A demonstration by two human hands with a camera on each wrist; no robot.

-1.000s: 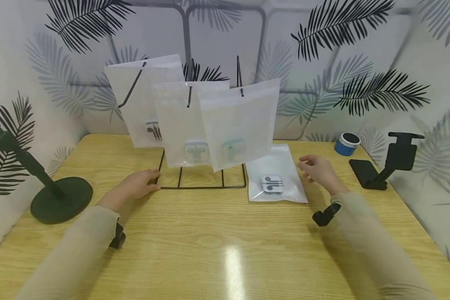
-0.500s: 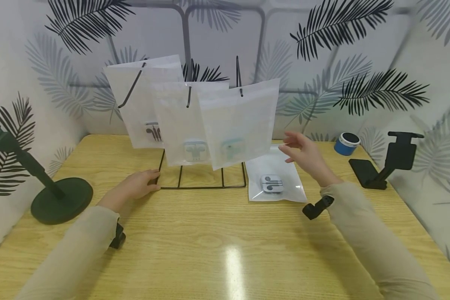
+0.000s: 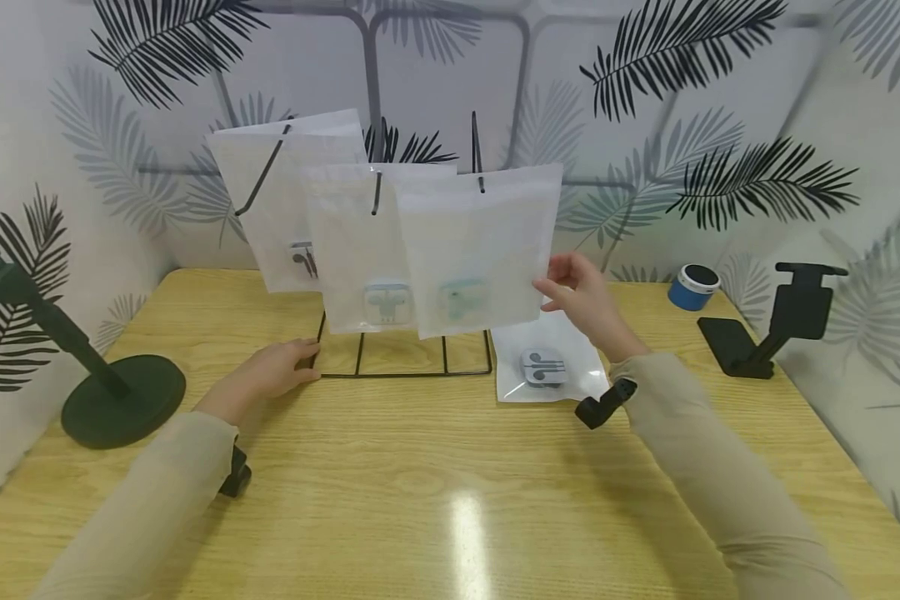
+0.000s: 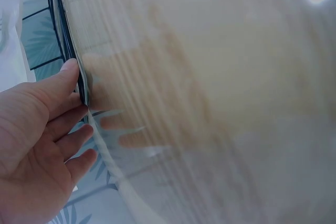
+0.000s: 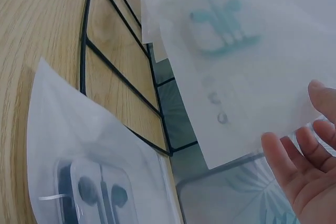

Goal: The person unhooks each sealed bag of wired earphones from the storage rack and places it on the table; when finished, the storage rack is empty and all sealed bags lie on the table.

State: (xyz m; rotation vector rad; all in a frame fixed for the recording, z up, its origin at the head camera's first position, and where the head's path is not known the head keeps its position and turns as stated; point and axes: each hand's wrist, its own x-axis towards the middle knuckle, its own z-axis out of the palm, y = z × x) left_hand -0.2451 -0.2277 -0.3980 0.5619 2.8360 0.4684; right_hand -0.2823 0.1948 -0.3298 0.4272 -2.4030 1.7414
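Note:
A black wire rack stands on the wooden table with white bags hung on its prongs. My left hand pinches the rack's lower left corner; the left wrist view shows the thumb and index finger on its black wire. My right hand is at the right edge of the front right bag, its thumb and fingers spread apart and touching or nearly touching the bag. Teal-looking earphones show faintly through that bag. Another bag lies flat below, with boxed earphones in it.
Two more bags, one in the middle and one at the left, hang on the rack. A dark green stand is at the left. A blue tub and a black phone stand are at the right.
My right hand has moved up and left from beside the flat bag to the hanging front right bag. That bag has shifted slightly and hangs straighter. My left hand has stayed put.

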